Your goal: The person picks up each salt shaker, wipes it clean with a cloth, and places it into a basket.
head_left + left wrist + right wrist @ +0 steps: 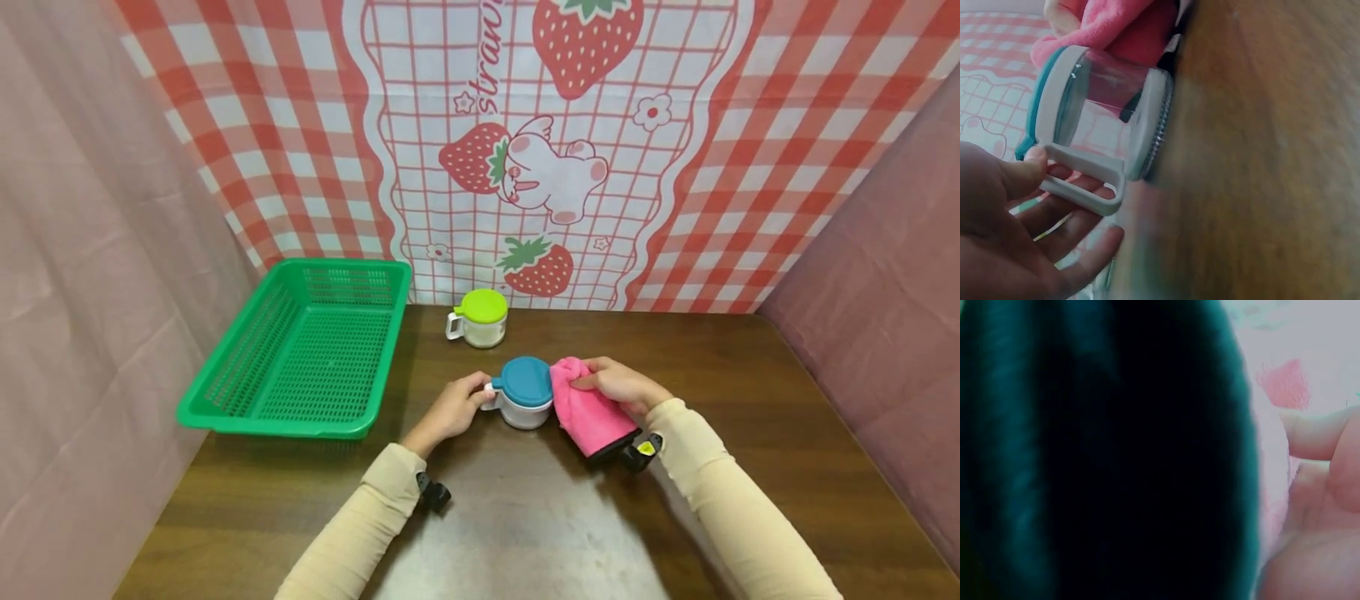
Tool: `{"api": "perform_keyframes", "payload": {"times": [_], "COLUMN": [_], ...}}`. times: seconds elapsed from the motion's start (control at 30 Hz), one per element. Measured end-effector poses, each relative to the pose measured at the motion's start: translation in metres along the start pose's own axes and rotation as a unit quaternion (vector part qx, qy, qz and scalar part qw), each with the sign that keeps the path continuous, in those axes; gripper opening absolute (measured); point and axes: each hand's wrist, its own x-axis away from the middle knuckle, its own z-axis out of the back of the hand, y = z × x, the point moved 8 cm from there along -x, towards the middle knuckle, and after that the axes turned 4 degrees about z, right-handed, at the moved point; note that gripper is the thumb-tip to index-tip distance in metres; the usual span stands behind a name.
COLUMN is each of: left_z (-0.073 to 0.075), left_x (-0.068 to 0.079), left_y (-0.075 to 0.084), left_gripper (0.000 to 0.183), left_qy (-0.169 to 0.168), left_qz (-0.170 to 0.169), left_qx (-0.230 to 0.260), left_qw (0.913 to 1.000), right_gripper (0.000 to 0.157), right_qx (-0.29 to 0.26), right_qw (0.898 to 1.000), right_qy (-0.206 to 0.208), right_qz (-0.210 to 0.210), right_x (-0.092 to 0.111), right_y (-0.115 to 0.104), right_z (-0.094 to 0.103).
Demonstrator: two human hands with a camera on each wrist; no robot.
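My left hand holds the white handle of a clear seasoning jar with a blue lid. In the left wrist view the thumb presses the top of the handle near the lid, with fingers curled behind it. The jar stands upright on the table. At its right side my right hand grips a pink cloth with a black edge, the cloth right against the jar. The cloth's dark edge fills most of the right wrist view and hides the jar there.
Behind the blue-lidded jar stands a similar jar with a lime-green lid, its handle to the left. A green plastic basket sits at the left of the brown wooden table. A red checked strawberry curtain hangs along the back.
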Motion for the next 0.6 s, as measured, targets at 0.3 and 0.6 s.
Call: {"api": "perform_keyframes", "payload": {"times": [0.3,0.6], "left_z": [0.000,-0.002], "left_x": [0.000,0.000], "left_y": [0.005,0.000], "left_gripper": [0.012,0.013], "left_qy": [-0.027,-0.042], "left_qz": [-0.038,-0.031], "left_qx": [-0.006,-0.004], "left_qw": [0.9989,0.9986], "right_gripper": [0.042,0.045], "right_qx": [0.010,0.087], "right_qw": [0.999,0.992], "right_qy": [-0.038,-0.091], "right_qz": [-0.012,-0.014], "right_x": [-0.004,-0.024], "right_y": [-0.003,-0.017], "right_z": [0.008,0.011]}}
